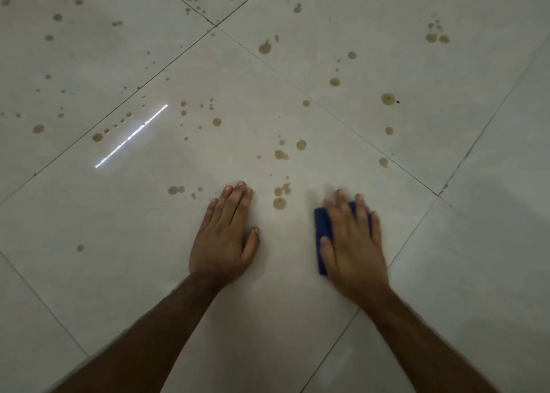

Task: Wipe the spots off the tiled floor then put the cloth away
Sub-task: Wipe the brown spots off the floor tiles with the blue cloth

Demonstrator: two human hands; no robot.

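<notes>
Head view is showing both hands lying flat on the pale glossy tiled floor (134,267). The right hand (354,244) is pressing straight, spread fingers on a dark blue folded cloth (322,232), which is lying on the tile under its palm. The left hand (226,235) is resting released, fingers straight, on bare tile. Brown dried spots (279,202) are sitting between and beyond the hands. A bright streak of reflected light (131,136) is lying well to the left.

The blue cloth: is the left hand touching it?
Apart. The head view shows the left hand flat on bare tile, with open floor between it and the blue cloth.
</notes>
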